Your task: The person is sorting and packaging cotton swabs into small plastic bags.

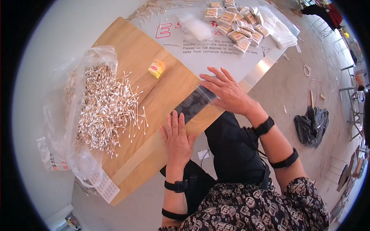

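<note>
My left hand lies flat at the near edge of the wooden board, its fingers stretched out and together. Its fingertips touch or nearly touch a flat, dark, glossy sheet, which looks like a small see-through plastic bag. My right hand rests over the other end of that sheet, fingers spread; its thumb side is partly hidden. Neither hand grips anything that I can see. Farther off on the board stands a small yellow box. To the left, a heap of cotton swabs spills from a big clear plastic bag.
Several packed bundles of cotton swabs lie at the far right on a grey printed surface. Beside them are clear plastic bags and a blurred whitish bag. Loose swabs lie at the back. A black bag is on the floor.
</note>
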Action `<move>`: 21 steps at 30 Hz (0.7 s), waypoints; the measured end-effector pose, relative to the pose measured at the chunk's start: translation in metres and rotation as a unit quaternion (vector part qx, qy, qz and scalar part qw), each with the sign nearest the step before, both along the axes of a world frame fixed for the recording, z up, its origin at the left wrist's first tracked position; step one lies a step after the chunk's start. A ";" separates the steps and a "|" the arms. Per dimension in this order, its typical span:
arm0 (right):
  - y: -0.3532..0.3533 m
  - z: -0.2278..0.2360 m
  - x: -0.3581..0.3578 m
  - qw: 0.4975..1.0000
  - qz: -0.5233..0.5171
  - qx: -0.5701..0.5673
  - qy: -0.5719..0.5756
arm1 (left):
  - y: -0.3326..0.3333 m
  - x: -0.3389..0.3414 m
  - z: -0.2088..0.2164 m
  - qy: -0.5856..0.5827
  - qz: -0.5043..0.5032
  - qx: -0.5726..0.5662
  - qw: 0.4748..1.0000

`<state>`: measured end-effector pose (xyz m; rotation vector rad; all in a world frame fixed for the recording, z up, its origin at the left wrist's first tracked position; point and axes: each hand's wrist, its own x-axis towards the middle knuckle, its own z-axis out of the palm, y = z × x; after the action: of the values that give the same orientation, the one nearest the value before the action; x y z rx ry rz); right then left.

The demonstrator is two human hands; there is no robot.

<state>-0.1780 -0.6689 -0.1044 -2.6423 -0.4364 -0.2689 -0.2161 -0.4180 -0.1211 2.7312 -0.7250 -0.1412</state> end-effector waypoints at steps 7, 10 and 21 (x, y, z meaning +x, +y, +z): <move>-0.002 -0.009 0.010 0.994 0.075 0.011 0.081 | -0.001 0.001 0.006 0.027 0.005 0.008 1.000; 0.011 -0.001 0.005 0.997 0.047 0.033 0.043 | 0.014 0.006 0.000 -0.004 0.028 -0.057 0.998; 0.142 -0.021 -0.032 0.971 0.085 0.221 -0.031 | 0.070 0.015 0.000 -0.047 0.117 -0.023 0.992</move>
<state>-0.2102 -0.5266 -0.1252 -2.1530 -0.5490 -0.3501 -0.2007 -0.3483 -0.1212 2.7678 -0.4196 0.0562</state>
